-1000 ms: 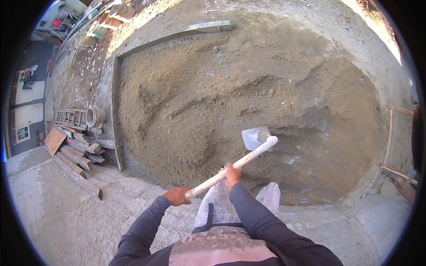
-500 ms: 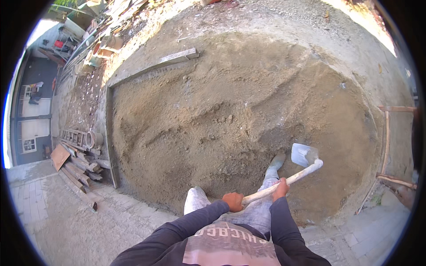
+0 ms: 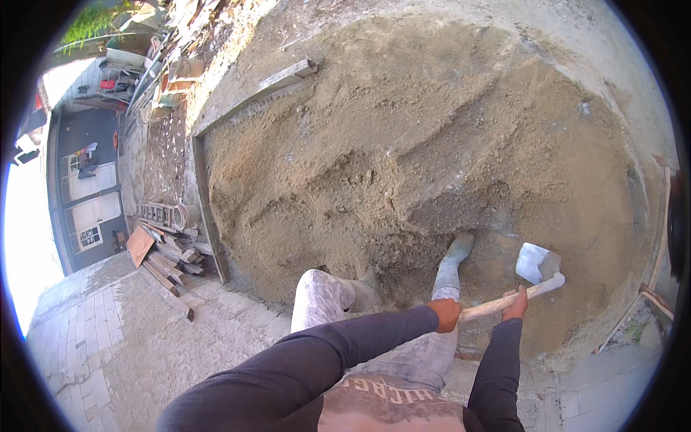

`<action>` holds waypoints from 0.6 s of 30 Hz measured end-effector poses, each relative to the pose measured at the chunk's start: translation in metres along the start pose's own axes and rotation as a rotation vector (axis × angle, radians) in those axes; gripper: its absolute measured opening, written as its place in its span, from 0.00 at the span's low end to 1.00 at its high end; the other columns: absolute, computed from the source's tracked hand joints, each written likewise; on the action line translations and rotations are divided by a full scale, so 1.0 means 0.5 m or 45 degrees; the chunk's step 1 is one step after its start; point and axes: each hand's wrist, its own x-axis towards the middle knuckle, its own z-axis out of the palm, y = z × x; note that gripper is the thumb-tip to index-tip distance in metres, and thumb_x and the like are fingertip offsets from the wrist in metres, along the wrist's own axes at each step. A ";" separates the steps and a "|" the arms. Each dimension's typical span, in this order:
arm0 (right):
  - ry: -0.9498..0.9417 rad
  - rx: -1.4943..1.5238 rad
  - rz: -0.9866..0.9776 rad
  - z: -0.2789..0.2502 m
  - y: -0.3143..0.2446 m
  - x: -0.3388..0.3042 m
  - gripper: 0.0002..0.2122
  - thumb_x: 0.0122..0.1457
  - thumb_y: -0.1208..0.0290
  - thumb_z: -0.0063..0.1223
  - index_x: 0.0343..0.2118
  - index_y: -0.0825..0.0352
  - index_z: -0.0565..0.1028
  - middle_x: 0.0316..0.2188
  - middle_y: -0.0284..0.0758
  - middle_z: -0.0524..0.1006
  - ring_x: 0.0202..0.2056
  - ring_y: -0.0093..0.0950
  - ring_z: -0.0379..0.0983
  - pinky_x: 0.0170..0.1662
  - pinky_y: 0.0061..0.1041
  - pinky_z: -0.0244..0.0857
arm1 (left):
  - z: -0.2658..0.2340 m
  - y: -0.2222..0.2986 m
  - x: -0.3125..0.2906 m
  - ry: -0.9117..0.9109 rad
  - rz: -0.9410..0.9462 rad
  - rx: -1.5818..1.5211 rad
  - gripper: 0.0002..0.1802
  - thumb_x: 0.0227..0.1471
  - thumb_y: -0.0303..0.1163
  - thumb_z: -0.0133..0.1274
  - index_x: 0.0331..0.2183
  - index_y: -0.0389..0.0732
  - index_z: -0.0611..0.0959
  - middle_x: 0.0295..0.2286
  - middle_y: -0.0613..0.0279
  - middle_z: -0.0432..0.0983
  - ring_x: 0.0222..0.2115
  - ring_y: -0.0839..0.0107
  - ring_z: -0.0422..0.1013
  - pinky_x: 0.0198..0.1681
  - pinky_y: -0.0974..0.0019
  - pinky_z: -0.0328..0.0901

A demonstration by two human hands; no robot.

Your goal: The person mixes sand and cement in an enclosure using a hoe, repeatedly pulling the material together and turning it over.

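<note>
Both hands grip the pale wooden handle [image 3: 484, 308] of a hoe. My left hand [image 3: 445, 314] is closed around the near end. My right hand [image 3: 515, 304] grips farther up, close to the light metal blade [image 3: 535, 262]. The blade hangs just above the wet sand at the right side of a large sand pile [image 3: 403, 165]. My right boot [image 3: 452, 261] stands in the pile's edge, and my left leg [image 3: 324, 299] is beside it on the paving.
A wooden board [image 3: 210, 209] edges the pile on the left, another plank [image 3: 284, 75] at the far side. Stacked timber and a ladder [image 3: 162, 241] lie left of it. Paved ground [image 3: 108, 353] fills the lower left. Wooden frames [image 3: 651, 288] stand at the right.
I have stepped forward into the sand pile and my view has swung left. The hoe has moved to my right and lower, with both hands still on the handle.
</note>
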 end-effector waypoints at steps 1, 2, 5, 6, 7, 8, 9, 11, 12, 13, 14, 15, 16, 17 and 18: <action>0.032 -0.014 -0.049 0.010 -0.006 0.048 0.11 0.58 0.65 0.53 0.33 0.63 0.64 0.22 0.30 0.67 0.21 0.25 0.66 0.27 0.27 0.66 | 0.001 -0.016 0.052 -0.021 0.022 0.023 0.14 0.44 0.28 0.50 0.36 0.33 0.80 0.32 0.39 0.78 0.35 0.42 0.76 0.39 0.44 0.69; 0.083 -0.022 -0.130 0.006 -0.036 0.105 0.10 0.57 0.66 0.53 0.32 0.63 0.64 0.21 0.30 0.67 0.22 0.25 0.66 0.27 0.27 0.66 | -0.017 -0.010 0.094 -0.032 0.097 0.043 0.15 0.45 0.28 0.49 0.37 0.34 0.80 0.32 0.39 0.78 0.35 0.43 0.76 0.39 0.45 0.69; 0.048 -0.136 -0.229 0.025 -0.078 0.228 0.07 0.56 0.68 0.51 0.30 0.64 0.66 0.22 0.31 0.67 0.23 0.26 0.67 0.29 0.29 0.67 | -0.070 -0.018 0.210 0.018 0.199 0.036 0.15 0.45 0.28 0.49 0.38 0.35 0.79 0.32 0.39 0.78 0.35 0.43 0.76 0.39 0.46 0.70; 0.086 -0.218 -0.177 0.091 -0.017 0.230 0.07 0.56 0.68 0.51 0.29 0.64 0.66 0.22 0.32 0.67 0.23 0.27 0.67 0.29 0.29 0.68 | -0.078 -0.075 0.224 0.039 0.142 0.030 0.15 0.46 0.28 0.49 0.38 0.35 0.79 0.32 0.38 0.78 0.35 0.43 0.76 0.39 0.46 0.70; 0.117 -0.216 -0.220 0.126 -0.015 0.254 0.07 0.56 0.68 0.51 0.29 0.65 0.66 0.22 0.32 0.67 0.23 0.27 0.67 0.30 0.29 0.68 | -0.095 -0.092 0.249 0.062 0.136 0.030 0.15 0.46 0.28 0.49 0.38 0.35 0.79 0.32 0.38 0.78 0.35 0.43 0.76 0.39 0.46 0.70; 0.159 -0.214 -0.286 0.142 -0.028 0.280 0.07 0.56 0.68 0.51 0.30 0.65 0.67 0.22 0.32 0.68 0.23 0.27 0.68 0.30 0.30 0.68 | -0.115 -0.100 0.266 0.085 0.155 0.023 0.15 0.46 0.28 0.49 0.38 0.35 0.79 0.32 0.38 0.78 0.35 0.43 0.77 0.40 0.46 0.70; 0.143 -0.214 -0.297 0.157 -0.032 0.299 0.07 0.56 0.68 0.51 0.30 0.66 0.67 0.22 0.32 0.68 0.23 0.27 0.68 0.30 0.30 0.68 | -0.130 -0.111 0.271 0.109 0.179 0.007 0.15 0.46 0.28 0.49 0.39 0.35 0.78 0.32 0.38 0.78 0.35 0.43 0.77 0.40 0.46 0.70; 0.086 -0.248 -0.246 0.282 0.101 0.275 0.07 0.57 0.70 0.51 0.31 0.67 0.68 0.23 0.33 0.69 0.23 0.28 0.68 0.29 0.31 0.69 | -0.168 -0.231 0.227 0.148 0.042 0.103 0.16 0.47 0.28 0.49 0.40 0.36 0.77 0.32 0.38 0.78 0.35 0.43 0.77 0.41 0.46 0.70; -0.014 -0.248 -0.141 0.336 0.177 0.245 0.07 0.56 0.72 0.52 0.32 0.69 0.68 0.22 0.34 0.69 0.21 0.29 0.68 0.27 0.30 0.69 | -0.187 -0.298 0.182 0.143 -0.023 0.085 0.16 0.48 0.29 0.49 0.41 0.36 0.77 0.33 0.38 0.78 0.35 0.43 0.77 0.41 0.45 0.70; -0.042 -0.295 -0.109 0.424 0.302 0.165 0.07 0.55 0.73 0.52 0.32 0.70 0.68 0.20 0.34 0.69 0.19 0.30 0.68 0.25 0.31 0.69 | -0.220 -0.393 0.109 0.113 -0.156 0.087 0.15 0.48 0.31 0.51 0.40 0.37 0.77 0.33 0.39 0.78 0.35 0.43 0.77 0.41 0.45 0.70; -0.039 -0.310 -0.175 0.455 0.339 0.131 0.06 0.54 0.74 0.52 0.31 0.71 0.68 0.19 0.35 0.69 0.18 0.30 0.68 0.25 0.32 0.69 | -0.248 -0.436 0.059 0.076 -0.156 0.084 0.15 0.48 0.30 0.51 0.40 0.37 0.77 0.33 0.41 0.79 0.36 0.44 0.77 0.42 0.46 0.70; 0.029 -0.290 -0.185 0.510 0.402 0.056 0.06 0.54 0.74 0.51 0.30 0.71 0.68 0.20 0.36 0.70 0.18 0.30 0.69 0.24 0.33 0.69 | -0.273 -0.496 -0.004 0.056 -0.199 0.083 0.15 0.49 0.30 0.51 0.40 0.36 0.77 0.34 0.42 0.79 0.37 0.45 0.77 0.42 0.47 0.70; 0.019 -0.273 -0.157 0.517 0.425 0.017 0.06 0.54 0.74 0.50 0.29 0.70 0.68 0.20 0.35 0.69 0.18 0.30 0.68 0.24 0.33 0.68 | -0.286 -0.513 -0.054 0.082 -0.188 0.102 0.14 0.49 0.30 0.51 0.40 0.37 0.77 0.33 0.42 0.79 0.36 0.45 0.77 0.42 0.47 0.71; 0.010 -0.254 -0.133 0.519 0.444 -0.024 0.05 0.54 0.74 0.50 0.29 0.69 0.67 0.19 0.35 0.69 0.18 0.29 0.67 0.23 0.33 0.67 | -0.298 -0.522 -0.103 0.109 -0.173 0.121 0.14 0.48 0.30 0.51 0.39 0.37 0.77 0.33 0.42 0.79 0.36 0.45 0.77 0.41 0.47 0.71; 0.005 -0.233 -0.111 0.515 0.459 -0.065 0.05 0.54 0.74 0.49 0.29 0.68 0.67 0.19 0.34 0.68 0.17 0.29 0.66 0.23 0.33 0.67 | -0.310 -0.529 -0.150 0.134 -0.155 0.141 0.14 0.48 0.30 0.51 0.39 0.37 0.77 0.32 0.43 0.79 0.36 0.45 0.77 0.40 0.47 0.71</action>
